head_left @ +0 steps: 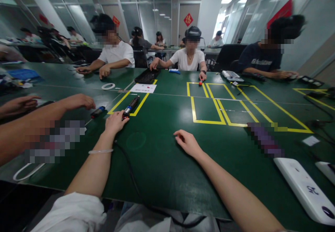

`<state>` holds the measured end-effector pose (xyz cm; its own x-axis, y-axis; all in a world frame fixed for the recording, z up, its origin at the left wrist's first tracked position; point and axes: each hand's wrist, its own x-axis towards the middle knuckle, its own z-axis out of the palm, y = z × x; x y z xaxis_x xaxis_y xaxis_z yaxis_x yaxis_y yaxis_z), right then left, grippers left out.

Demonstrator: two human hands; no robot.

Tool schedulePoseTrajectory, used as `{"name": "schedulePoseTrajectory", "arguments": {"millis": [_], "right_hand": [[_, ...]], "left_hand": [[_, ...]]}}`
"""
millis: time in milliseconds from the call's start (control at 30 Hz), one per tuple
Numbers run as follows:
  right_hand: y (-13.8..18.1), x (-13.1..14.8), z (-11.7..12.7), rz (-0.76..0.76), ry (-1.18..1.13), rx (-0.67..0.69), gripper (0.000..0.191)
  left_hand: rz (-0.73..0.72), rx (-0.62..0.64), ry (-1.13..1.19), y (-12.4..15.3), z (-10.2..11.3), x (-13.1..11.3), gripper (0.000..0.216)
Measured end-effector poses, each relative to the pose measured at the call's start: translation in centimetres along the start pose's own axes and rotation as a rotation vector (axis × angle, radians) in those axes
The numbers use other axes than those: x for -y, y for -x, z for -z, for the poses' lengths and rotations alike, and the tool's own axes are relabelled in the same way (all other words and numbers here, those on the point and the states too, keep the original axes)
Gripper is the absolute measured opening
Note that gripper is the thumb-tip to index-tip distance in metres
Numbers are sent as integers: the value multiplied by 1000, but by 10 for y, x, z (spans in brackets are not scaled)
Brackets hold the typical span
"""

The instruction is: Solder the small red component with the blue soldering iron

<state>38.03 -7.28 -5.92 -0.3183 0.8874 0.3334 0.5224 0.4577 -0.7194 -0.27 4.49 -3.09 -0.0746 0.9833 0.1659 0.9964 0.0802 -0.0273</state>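
Observation:
My left hand (115, 122) reaches forward over the green table (157, 169), its fingers closed around the near end of a black cylindrical tool with a blue band (131, 105). The tool's exact kind is unclear. It lies at an angle inside a yellow-taped rectangle (142, 103), the far end pointing away from me. My right hand (188, 143) rests low over the table with loosely bent fingers, a gap between thumb and index finger, and nothing in it. A white bracelet (101, 151) circles my left wrist.
A co-worker's hand (78, 102) is close on my left, beside a similar dark tool (98, 112). A black tray (146, 75) and printed paper (143, 88) lie ahead. At right are a blurred phone-like object (264, 139) and white device (300, 186). A black cable (129, 165) crosses nearby.

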Motion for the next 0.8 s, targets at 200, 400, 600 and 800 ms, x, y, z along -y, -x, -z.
{"name": "schedulePoseTrajectory", "arguments": {"millis": [200,400,600,800], "right_hand": [[-1,1,1,-4,1,20,16],[-1,0,-1,-1,6,21,16],[-1,2,0,-7,2,22,16],[0,4,-1,6,-69,52,21]], "left_hand": [[42,-85,-19,8,6,-3,43],[69,-132,34,13,13,-11,31],[-180,-87,521,26,21,-54,37],[-568,330,937,70,36,-132,49]]}}
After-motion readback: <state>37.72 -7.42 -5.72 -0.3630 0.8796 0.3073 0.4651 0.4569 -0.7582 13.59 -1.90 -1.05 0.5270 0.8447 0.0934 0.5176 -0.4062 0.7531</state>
